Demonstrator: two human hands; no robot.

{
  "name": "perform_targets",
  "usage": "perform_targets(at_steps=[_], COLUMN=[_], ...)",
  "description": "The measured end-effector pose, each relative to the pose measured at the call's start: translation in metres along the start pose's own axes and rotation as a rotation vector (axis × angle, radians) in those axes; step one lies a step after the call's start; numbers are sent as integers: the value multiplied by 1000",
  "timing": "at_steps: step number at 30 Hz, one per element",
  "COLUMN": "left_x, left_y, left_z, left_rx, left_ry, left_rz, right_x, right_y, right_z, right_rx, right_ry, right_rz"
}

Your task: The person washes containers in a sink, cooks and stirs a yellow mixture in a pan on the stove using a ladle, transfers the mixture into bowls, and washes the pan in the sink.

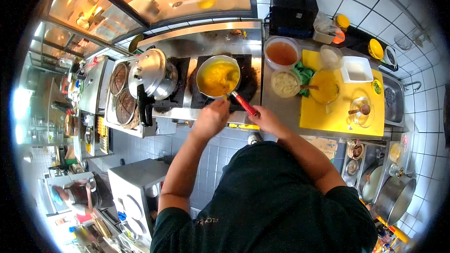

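A small metal pan (200,86) with yellow food in it sits on the stove. Its red handle (244,105) points toward the body, and my right hand (266,121) is closed round the handle's end. My left hand (212,118) is at the pan's near edge, its fingers closed on the end of a utensil that reaches into the yellow food. Most of that utensil is hidden by the hand and the food. To the left of the pan stands a large pressure cooker (156,76) with a black handle.
On the right, a yellow cutting board (311,118) holds a bowl of yellow mixture (325,94), a white square dish (356,69) and a glass bowl (363,118). Nearby are a bowl of reddish liquid (281,53) and a sink (393,105). Another person (82,194) stands far left.
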State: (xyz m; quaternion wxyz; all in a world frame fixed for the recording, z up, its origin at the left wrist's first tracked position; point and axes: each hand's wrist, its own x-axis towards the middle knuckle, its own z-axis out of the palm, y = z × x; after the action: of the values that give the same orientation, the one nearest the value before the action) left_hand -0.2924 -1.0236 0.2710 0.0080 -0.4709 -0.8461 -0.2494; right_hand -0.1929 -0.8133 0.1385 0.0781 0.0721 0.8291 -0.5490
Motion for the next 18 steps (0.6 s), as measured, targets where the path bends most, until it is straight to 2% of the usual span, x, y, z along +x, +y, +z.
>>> perform_targets(at_steps=[1,2,4,5,8,9,12,13,17,18], left_x=[-1,-12,-16,-13,-3,-1,-10,-12,0,-1], left_y=[-6,-18,10,26,-1,-5,17,24,-3,-1], left_z=[4,20,11,3,8,9,3,1,4,5], left_rx=[50,123,127,74,99,100,127,74,130,132], left_ry=[-51,-60,-166,-149,-11,9,-174,-137,2,-32], left_rz=[-106,-79,-58,-18,33,-51,-25,40,-51,-6], right_x=[0,-2,-10,-11,-4,-8,-15,-20,-27,-27], right_y=[-1,-2,-13,-12,30,28,6,5,22,29], right_z=[0,-2,-14,-17,4,2,-21,-26,-32,-38], right_rx=[15,-1,-43,-25,54,90,151,152,161,166], right_ry=[24,20,17,14,144,129,136,157,220,234], right_rz=[-19,0,41,48,28,53,90,90,187,186])
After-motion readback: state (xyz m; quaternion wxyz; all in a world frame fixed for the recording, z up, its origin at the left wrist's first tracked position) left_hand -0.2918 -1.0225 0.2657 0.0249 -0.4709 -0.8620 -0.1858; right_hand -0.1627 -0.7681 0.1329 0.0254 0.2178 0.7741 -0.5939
